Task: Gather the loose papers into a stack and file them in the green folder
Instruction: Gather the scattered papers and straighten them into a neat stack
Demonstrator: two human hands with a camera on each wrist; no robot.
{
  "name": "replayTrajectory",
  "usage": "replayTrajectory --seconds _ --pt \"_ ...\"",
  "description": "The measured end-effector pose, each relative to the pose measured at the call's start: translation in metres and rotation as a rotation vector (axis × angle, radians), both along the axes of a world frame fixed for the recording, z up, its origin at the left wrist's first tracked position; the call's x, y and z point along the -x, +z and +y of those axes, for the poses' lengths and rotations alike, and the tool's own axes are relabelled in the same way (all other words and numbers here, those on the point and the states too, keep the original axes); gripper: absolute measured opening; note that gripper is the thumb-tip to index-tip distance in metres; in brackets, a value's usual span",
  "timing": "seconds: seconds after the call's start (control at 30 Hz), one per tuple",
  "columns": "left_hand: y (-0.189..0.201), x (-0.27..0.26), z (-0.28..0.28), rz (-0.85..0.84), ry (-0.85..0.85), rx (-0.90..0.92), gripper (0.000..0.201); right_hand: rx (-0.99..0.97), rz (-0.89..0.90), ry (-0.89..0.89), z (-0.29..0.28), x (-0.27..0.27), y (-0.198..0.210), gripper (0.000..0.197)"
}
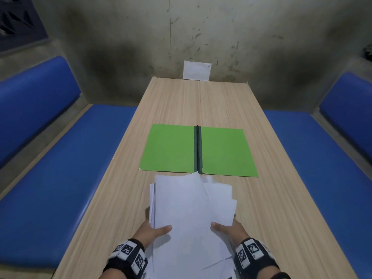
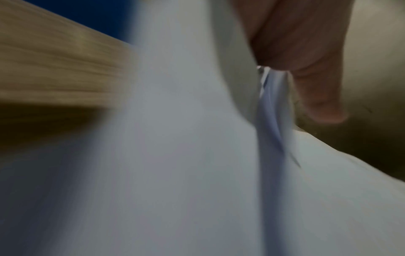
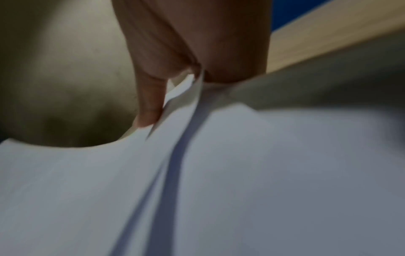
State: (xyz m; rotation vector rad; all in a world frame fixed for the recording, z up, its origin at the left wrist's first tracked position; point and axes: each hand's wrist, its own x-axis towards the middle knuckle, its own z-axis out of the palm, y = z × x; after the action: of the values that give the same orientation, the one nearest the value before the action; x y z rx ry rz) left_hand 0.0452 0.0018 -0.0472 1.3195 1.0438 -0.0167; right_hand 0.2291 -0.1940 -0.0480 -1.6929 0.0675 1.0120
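Note:
A loose bundle of white papers [image 1: 187, 208] is held above the near end of the wooden table, its sheets fanned and uneven at the far edge. My left hand [image 1: 154, 231] grips its left side with the thumb on top; my right hand [image 1: 227, 228] grips its right side the same way. In the left wrist view the papers [image 2: 175, 155] fill the blurred frame under my left hand [image 2: 306, 83]. The right wrist view shows my right hand [image 3: 171, 86] pinching the papers [image 3: 219, 173]. The green folder [image 1: 171, 150] lies open and flat just beyond the papers, dark spine in the middle.
The long wooden table [image 1: 201, 101] runs away from me to a stained concrete wall. A small white sheet [image 1: 196, 70] leans on that wall at the table's far end. Blue padded benches [image 1: 60, 168] flank the table on both sides.

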Motion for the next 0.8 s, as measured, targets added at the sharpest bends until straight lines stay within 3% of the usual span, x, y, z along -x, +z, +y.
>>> replayTrajectory --seconds 0.07,0.2,0.33,0.4,0.47,0.53,0.6,0.7,0.8 --pt "-0.003 0.001 -0.002 0.010 0.012 -0.068 0.071 -0.113 0.133 -0.007 -0.001 0.004 0.005 0.103" --pt "0.010 0.004 -0.001 -0.067 0.090 -0.075 0.055 -0.275 0.195 -0.011 -0.005 0.002 0.018 0.097" --pt "0.051 0.006 0.003 -0.241 0.172 -0.023 0.067 -0.425 0.132 -0.032 -0.008 -0.008 0.054 0.077" --pt "0.079 0.005 0.001 -0.312 0.232 -0.042 0.039 -0.512 0.104 -0.018 -0.009 -0.013 0.077 0.070" --pt "0.103 0.006 0.000 -0.399 0.233 -0.078 0.022 -0.555 0.024 0.014 -0.011 -0.019 0.097 0.080" --pt "0.119 0.012 -0.001 -0.459 0.219 -0.089 0.026 -0.523 -0.098 0.067 -0.014 -0.021 0.113 0.090" --pt "0.122 0.015 -0.003 -0.470 0.194 -0.082 0.030 -0.464 -0.150 0.141 -0.016 -0.019 0.121 0.079" --pt "0.109 0.017 -0.002 -0.520 0.090 -0.060 0.064 -0.419 -0.187 0.261 -0.017 -0.008 0.121 0.061" --pt "0.108 0.016 -0.005 -0.495 0.052 -0.039 0.067 -0.396 -0.218 0.250 -0.017 -0.001 0.111 0.059"
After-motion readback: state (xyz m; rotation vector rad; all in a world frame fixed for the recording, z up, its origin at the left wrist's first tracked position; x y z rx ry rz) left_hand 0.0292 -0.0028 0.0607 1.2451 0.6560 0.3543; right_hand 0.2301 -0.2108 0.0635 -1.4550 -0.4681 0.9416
